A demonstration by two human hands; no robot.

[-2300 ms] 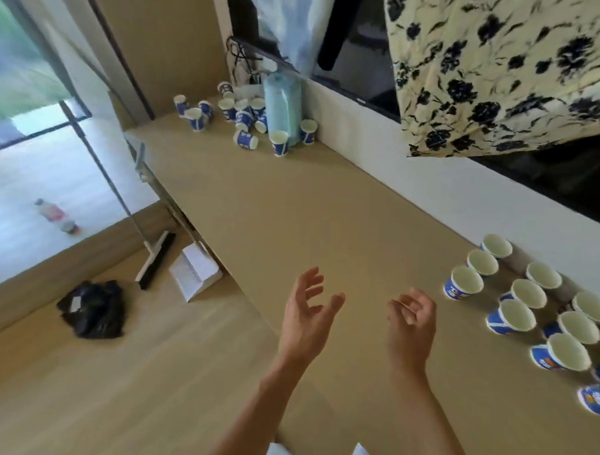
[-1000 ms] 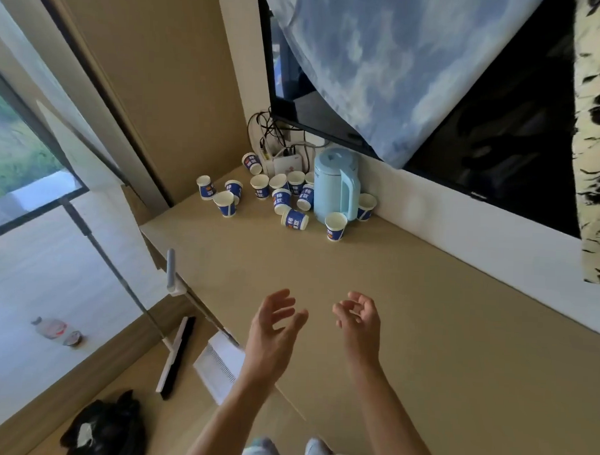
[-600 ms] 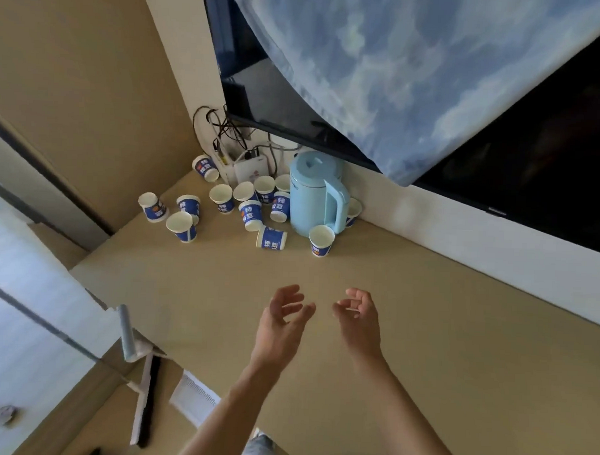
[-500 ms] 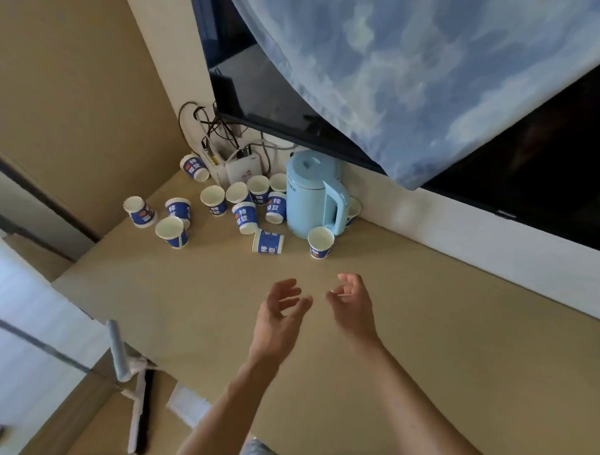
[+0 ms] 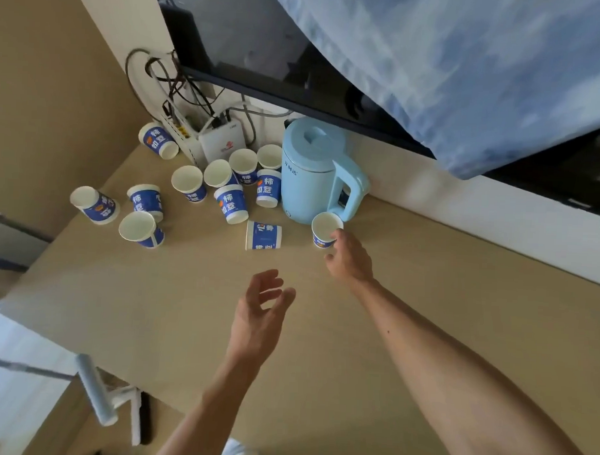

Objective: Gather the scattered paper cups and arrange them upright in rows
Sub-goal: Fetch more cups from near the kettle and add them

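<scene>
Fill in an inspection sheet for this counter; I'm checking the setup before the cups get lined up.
Surface: tan counter, no spills seen.
Job's things: about a dozen paper cups beside the kettle, some upright, some tipped; one lying cup; one upright cup before the kettle.
Clutter: light blue kettle; white router box.
Grippers: right hand touches the upright cup, grip unclear; left hand open, holding nothing.
Cables: dark cables tangled behind the router box.
Surroundings: screen draped with blue cloth; broom handle below the counter edge.
</scene>
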